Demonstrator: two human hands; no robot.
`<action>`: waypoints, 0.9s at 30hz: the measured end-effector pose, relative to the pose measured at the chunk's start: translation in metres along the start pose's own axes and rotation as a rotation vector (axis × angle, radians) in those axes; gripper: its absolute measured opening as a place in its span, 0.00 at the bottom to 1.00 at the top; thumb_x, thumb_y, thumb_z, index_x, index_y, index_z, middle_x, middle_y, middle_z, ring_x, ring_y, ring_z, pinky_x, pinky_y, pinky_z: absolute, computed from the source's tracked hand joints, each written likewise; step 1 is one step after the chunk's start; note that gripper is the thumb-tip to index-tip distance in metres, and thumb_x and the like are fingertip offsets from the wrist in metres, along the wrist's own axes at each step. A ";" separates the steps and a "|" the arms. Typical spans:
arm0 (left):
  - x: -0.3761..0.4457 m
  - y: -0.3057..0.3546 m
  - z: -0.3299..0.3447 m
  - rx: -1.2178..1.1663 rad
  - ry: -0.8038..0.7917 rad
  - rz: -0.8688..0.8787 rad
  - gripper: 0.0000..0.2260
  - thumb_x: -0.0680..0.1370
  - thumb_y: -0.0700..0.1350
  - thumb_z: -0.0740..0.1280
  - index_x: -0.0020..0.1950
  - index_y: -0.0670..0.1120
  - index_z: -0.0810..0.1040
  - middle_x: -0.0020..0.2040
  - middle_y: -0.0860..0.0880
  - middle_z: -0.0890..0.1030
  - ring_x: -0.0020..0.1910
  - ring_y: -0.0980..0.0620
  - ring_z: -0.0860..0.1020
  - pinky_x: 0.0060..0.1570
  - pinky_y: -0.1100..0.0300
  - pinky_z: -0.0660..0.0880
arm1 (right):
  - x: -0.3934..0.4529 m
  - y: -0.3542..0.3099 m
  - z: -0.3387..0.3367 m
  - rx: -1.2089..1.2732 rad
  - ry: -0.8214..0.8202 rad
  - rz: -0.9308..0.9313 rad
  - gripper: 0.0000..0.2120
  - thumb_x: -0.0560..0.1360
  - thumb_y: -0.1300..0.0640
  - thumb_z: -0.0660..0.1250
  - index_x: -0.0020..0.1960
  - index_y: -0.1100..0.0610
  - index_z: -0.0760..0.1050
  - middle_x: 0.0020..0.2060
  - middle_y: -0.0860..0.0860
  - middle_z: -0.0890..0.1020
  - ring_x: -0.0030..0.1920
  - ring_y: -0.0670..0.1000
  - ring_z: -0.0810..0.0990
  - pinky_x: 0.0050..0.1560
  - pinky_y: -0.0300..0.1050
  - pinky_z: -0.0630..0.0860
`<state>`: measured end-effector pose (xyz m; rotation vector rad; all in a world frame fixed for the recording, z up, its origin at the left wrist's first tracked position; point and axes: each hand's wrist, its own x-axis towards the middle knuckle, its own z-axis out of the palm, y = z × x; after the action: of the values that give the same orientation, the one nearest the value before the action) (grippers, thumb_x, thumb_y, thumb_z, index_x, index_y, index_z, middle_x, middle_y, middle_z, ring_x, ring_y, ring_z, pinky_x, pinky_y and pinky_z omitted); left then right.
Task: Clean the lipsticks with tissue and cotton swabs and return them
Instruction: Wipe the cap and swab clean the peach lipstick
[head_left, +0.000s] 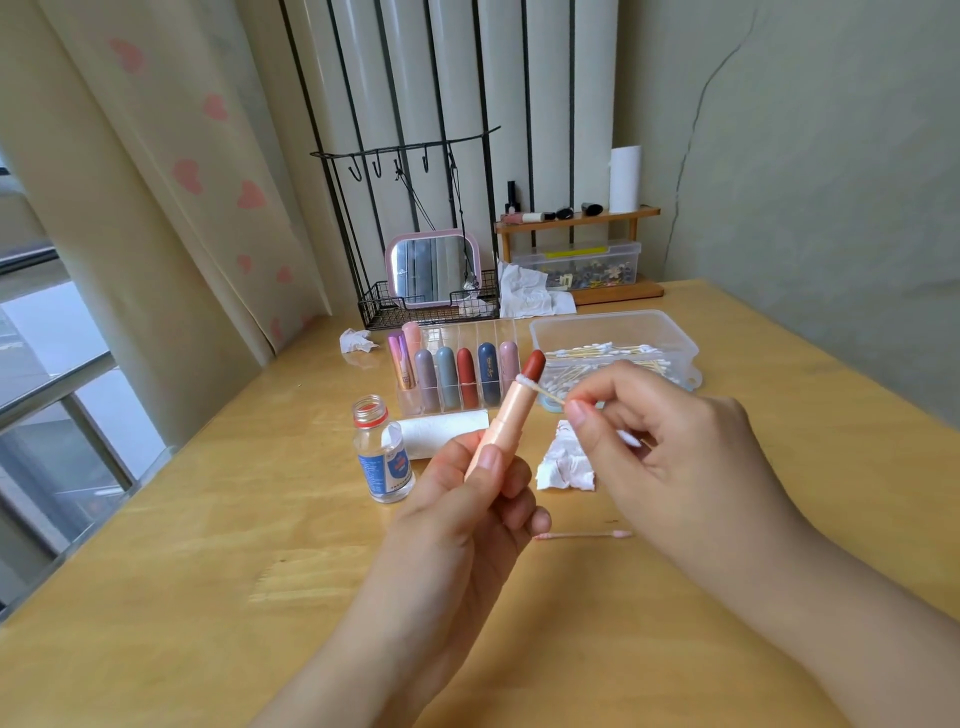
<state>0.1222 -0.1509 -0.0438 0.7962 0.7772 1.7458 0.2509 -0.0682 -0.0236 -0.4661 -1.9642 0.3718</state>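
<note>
1. Both hands are raised over the middle of the worktop (208, 545), close together: the left hand (467, 514) grips the peach barrel of an uncapped lipstick (511, 415), thumb on the front and fingers curled behind, so the base of the tube is hidden in the palm.
2. The right hand (670, 457) pinches a cotton swab (540, 388) between thumb and forefinger; most of the stick is covered by the fingers, and its white tip touches the lipstick where the red bullet meets the barrel.
3. The lipstick tilts up and to the right, its red tip in front of a clear box of swabs (670, 332) near the far right edge.
4. Just behind the left hand stands a clear organiser (470, 332) holding a row of capped lipsticks; its partitions are hard to make out.
5. An open small bottle (382, 457) with a blue label, text unreadable, stands left of the hands, beside a white roll (441, 428) partly hidden by the lipstick.
6. A crumpled stained tissue (563, 465) lies partly behind the right hand, and a pink-tipped used swab (584, 535) lies on the worktop below it.
7. Another crumpled tissue (356, 340) lies near the far left corner.
8. Both forearms are cut off at the bottom.
</note>
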 end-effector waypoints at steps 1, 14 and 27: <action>0.000 0.000 0.000 -0.009 -0.001 -0.002 0.08 0.72 0.43 0.63 0.48 0.40 0.73 0.33 0.48 0.71 0.29 0.53 0.68 0.33 0.60 0.73 | 0.000 -0.001 0.000 0.001 -0.012 -0.003 0.04 0.74 0.58 0.65 0.40 0.54 0.74 0.24 0.45 0.69 0.26 0.41 0.68 0.24 0.39 0.73; -0.001 0.001 0.000 -0.004 -0.011 -0.024 0.11 0.72 0.46 0.63 0.46 0.40 0.80 0.35 0.46 0.74 0.31 0.53 0.71 0.35 0.58 0.76 | -0.002 -0.006 0.002 0.027 -0.082 -0.057 0.04 0.75 0.50 0.60 0.43 0.48 0.72 0.27 0.44 0.73 0.29 0.41 0.73 0.25 0.25 0.67; 0.000 0.005 0.003 0.001 -0.050 -0.016 0.10 0.73 0.49 0.63 0.46 0.46 0.82 0.32 0.50 0.67 0.29 0.54 0.66 0.34 0.60 0.74 | 0.000 -0.004 0.000 -0.046 -0.007 -0.069 0.07 0.75 0.53 0.61 0.42 0.54 0.75 0.26 0.37 0.68 0.27 0.40 0.68 0.26 0.35 0.72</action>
<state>0.1221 -0.1522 -0.0383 0.8293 0.7496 1.7049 0.2507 -0.0711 -0.0215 -0.4252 -1.9938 0.2853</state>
